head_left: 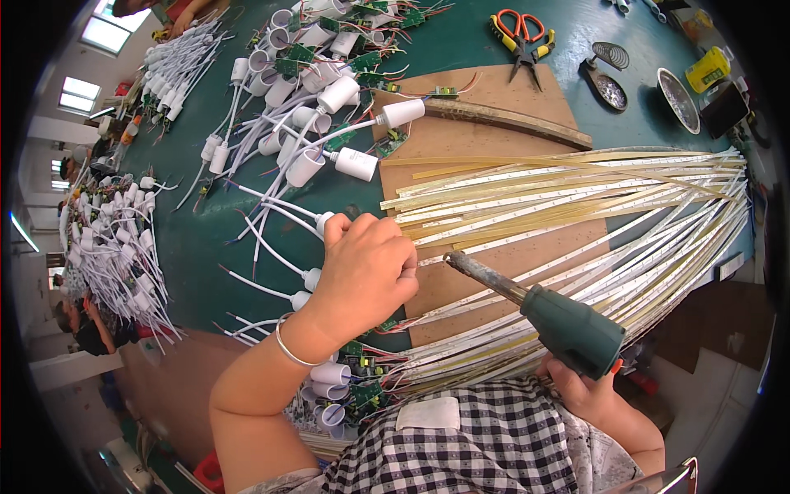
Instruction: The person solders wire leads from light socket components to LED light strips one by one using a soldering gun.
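My left hand (pixel 366 267) is closed over the ends of the LED strips, with its fingers curled down. Whatever it pinches is hidden behind the knuckles. In my right hand (pixel 583 391) is a soldering iron (pixel 576 329) with a thick dark green body. Its dark metal tip lies just right of my left hand, close to the end of a strip. Long white and yellowish LED strips (pixel 510 198) fan out to the right from there. White lamp caps with cables, such as this lamp cap (pixel 311 280), lie left of and partly behind my left hand.
A brown board (pixel 485 95) with a wooden bar (pixel 510 121) lies on the green table. Pliers (pixel 523 59), red-handled scissors (pixel 518 25), a coil iron stand (pixel 609 78) and a metal bowl (pixel 678 100) are farther back. White caps with circuit boards (pixel 366 62) are heaped at far left.
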Available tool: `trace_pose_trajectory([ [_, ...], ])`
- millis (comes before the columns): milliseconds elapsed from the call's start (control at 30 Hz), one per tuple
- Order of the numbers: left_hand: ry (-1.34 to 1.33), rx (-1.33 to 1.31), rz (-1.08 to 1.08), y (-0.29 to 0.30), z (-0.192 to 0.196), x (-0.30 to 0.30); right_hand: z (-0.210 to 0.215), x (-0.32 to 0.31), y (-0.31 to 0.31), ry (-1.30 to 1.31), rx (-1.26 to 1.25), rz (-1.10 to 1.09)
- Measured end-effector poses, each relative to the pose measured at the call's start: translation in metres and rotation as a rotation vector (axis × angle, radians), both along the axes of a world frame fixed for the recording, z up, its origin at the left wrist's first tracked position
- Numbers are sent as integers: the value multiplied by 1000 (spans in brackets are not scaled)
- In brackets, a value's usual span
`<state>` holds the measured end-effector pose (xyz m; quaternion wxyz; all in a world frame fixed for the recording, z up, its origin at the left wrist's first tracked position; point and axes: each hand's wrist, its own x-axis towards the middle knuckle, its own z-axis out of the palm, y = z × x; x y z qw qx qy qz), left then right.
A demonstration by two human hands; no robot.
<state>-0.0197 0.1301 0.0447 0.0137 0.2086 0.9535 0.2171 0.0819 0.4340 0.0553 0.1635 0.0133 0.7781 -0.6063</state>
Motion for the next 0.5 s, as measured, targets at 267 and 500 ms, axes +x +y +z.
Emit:
trace_pose_trajectory([
  [267, 62, -36, -2, 1, 1, 1, 0, -3, -5, 35, 27, -8],
  [500, 5, -8, 4, -9, 8, 3, 3, -6, -7, 26, 31, -14],
])
